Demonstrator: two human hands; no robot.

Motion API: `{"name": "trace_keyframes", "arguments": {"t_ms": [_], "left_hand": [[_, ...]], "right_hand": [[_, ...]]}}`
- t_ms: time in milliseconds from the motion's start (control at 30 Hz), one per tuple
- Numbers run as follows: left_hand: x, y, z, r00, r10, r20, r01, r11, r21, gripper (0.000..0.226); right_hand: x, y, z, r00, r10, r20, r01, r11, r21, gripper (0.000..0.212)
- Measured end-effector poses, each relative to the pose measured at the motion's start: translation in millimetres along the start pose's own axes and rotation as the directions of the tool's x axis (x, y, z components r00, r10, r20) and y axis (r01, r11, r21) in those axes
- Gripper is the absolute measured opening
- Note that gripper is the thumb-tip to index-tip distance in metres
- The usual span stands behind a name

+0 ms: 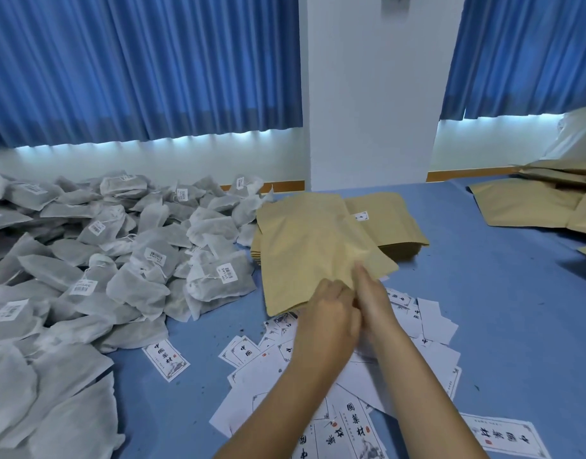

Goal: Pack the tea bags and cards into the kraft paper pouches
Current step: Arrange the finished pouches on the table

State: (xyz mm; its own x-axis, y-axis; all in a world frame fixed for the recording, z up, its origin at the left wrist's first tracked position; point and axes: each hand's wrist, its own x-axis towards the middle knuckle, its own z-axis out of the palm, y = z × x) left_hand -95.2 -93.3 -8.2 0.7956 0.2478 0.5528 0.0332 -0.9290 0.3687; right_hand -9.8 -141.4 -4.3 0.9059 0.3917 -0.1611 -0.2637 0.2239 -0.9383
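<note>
A flat kraft paper pouch (309, 250) is lifted at a slant above the blue table, its near edge held by both hands. My left hand (328, 314) grips that edge with curled fingers. My right hand (372, 294) pinches the pouch's edge right beside it. Behind the pouch lies a stack of more kraft pouches (389, 223). White cards (351, 422) with black characters are scattered under my forearms. A big heap of grey-white tea bags (96, 260) with small labels fills the left side.
More kraft pouches (533, 203) lie at the far right edge. One single card (165, 359) lies apart near the tea bag heap. Blue cloth (503, 326) covers the table; a white pillar (371, 94) and blue curtains stand behind.
</note>
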Motion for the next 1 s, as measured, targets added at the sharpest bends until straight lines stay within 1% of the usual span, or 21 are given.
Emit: {"name": "trace_keyframes", "arguments": {"t_ms": [33, 67, 100, 133, 167, 200, 233, 267, 300, 333, 367, 400, 433, 500, 533, 600, 700, 767, 833, 900, 1000], "left_hand": [[-5.6, 2.1, 1.5, 0.997, -0.064, 0.052, 0.068, 0.995, -0.07, 0.014], [-10.0, 4.2, 2.8, 0.983, -0.148, 0.111, 0.163, 0.977, -0.135, 0.018], [-11.5, 5.6, 3.5, 0.952, -0.248, 0.179, 0.286, 0.929, -0.234, 0.021], [-9.4, 5.7, 1.8, 0.898, -0.357, 0.257, 0.433, 0.817, -0.382, 0.024], [-4.4, 3.5, -1.4, 0.826, -0.453, 0.336, 0.563, 0.62, -0.547, 0.026], [1.8, -1.9, -6.1, 0.744, -0.524, 0.416, 0.636, 0.362, -0.682, 0.028], [6.9, -9.0, -10.9, 0.679, -0.559, 0.476, 0.631, 0.113, -0.768, 0.029], [10.2, -16.6, -14.8, 0.647, -0.574, 0.502, 0.579, -0.059, -0.814, 0.029], [12.1, -23.1, -17.6, 0.635, -0.588, 0.5, 0.514, -0.161, -0.842, 0.028], [12.1, -27.8, -19.5, 0.634, -0.606, 0.481, 0.445, -0.223, -0.867, 0.026], [11.0, -30.1, -21.0, 0.635, -0.626, 0.453, 0.385, -0.253, -0.888, 0.023], [9.4, -31.1, -21.3, 0.635, -0.644, 0.428, 0.346, -0.259, -0.902, 0.021], [8.5, -31.2, -20.6, 0.632, -0.659, 0.408, 0.328, -0.249, -0.911, 0.02], [7.0, -30.3, -21.2, 0.624, -0.683, 0.381, 0.316, -0.225, -0.922, 0.015], [7.1, -30.4, -21.3, 0.616, -0.689, 0.381, 0.318, -0.225, -0.921, 0.014], [7.0, -30.9, -20.0, 0.599, -0.693, 0.402, 0.337, -0.238, -0.911, 0.017], [5.3, -29.6, -16.0, 0.596, -0.681, 0.425, 0.371, -0.235, -0.898, 0.017], [5.2, -29.1, -15.1, 0.585, -0.678, 0.445, 0.399, -0.237, -0.886, 0.011], [5.3, -30.4, -14.4, 0.58, -0.69, 0.434, 0.433, -0.191, -0.881, 0.009], [5.5, -31.6, -13.9, 0.575, -0.706, 0.412, 0.456, -0.142, -0.879, 0.009], [6.1, -32.2, -14.4, 0.584, -0.716, 0.382, 0.44, -0.116, -0.89, 0.006]], "right_hand": [[1.8, -2.0, -0.2, 0.996, -0.029, -0.082, 0.026, 0.999, -0.037, 0.025], [4.5, -3.5, -1.4, 0.992, -0.045, -0.118, 0.043, 0.999, -0.018, 0.022], [5.8, -3.9, -1.8, 0.991, -0.031, -0.13, 0.033, 0.999, 0.014, 0.02], [5.4, -4.1, -1.8, 0.993, -0.007, -0.118, 0.014, 0.998, 0.056, 0.022], [4.2, -3.9, -1.5, 0.995, 0.012, -0.102, -0.004, 0.997, 0.077, 0.025], [2.3, -3.7, -0.6, 0.996, 0.018, -0.084, -0.012, 0.997, 0.079, 0.026], [1.9, -2.9, 0.1, 0.998, 0.015, -0.068, -0.011, 0.998, 0.058, 0.025], [1.0, -2.6, 0.6, 0.998, 0.014, -0.054, -0.011, 0.998, 0.054, 0.022], [0.1, -2.2, 1.2, 0.999, 0.017, -0.03, -0.014, 0.997, 0.076, 0.018], [-0.6, -1.8, 1.8, 1.0, 0.014, -0.006, -0.013, 0.994, 0.109, 0.016], [-1.5, -1.9, 2.3, 1.0, 0.012, 0.003, -0.013, 0.991, 0.131, 0.016], [-2.2, -1.1, 1.7, 1.0, 0.012, -0.008, -0.011, 0.99, 0.14, 0.016], [-2.4, -0.5, -0.1, 0.999, 0.01, -0.041, -0.003, 0.989, 0.149, 0.015], [-2.3, 0.7, -5.9, 0.99, 0.025, -0.142, 0.005, 0.979, 0.203, 0.006], [-2.5, 0.6, -9.1, 0.98, 0.028, -0.198, 0.017, 0.974, 0.225, 0.004], [-2.4, 1.9, -14.0, 0.96, 0.036, -0.278, 0.036, 0.968, 0.249, 0.009], [-5.2, 3.2, -15.4, 0.939, 0.102, -0.329, -0.005, 0.959, 0.284, 0.016], [-5.5, 2.7, -16.0, 0.925, 0.092, -0.369, 0.001, 0.97, 0.244, 0.025], [-4.9, 1.9, -16.9, 0.911, 0.055, -0.408, 0.036, 0.977, 0.212, 0.032], [-5.8, 1.8, -16.9, 0.916, 0.043, -0.399, 0.042, 0.979, 0.202, 0.03], [-8.2, 2.9, -13.7, 0.947, 0.072, -0.312, -0.009, 0.98, 0.199, 0.017]]}}
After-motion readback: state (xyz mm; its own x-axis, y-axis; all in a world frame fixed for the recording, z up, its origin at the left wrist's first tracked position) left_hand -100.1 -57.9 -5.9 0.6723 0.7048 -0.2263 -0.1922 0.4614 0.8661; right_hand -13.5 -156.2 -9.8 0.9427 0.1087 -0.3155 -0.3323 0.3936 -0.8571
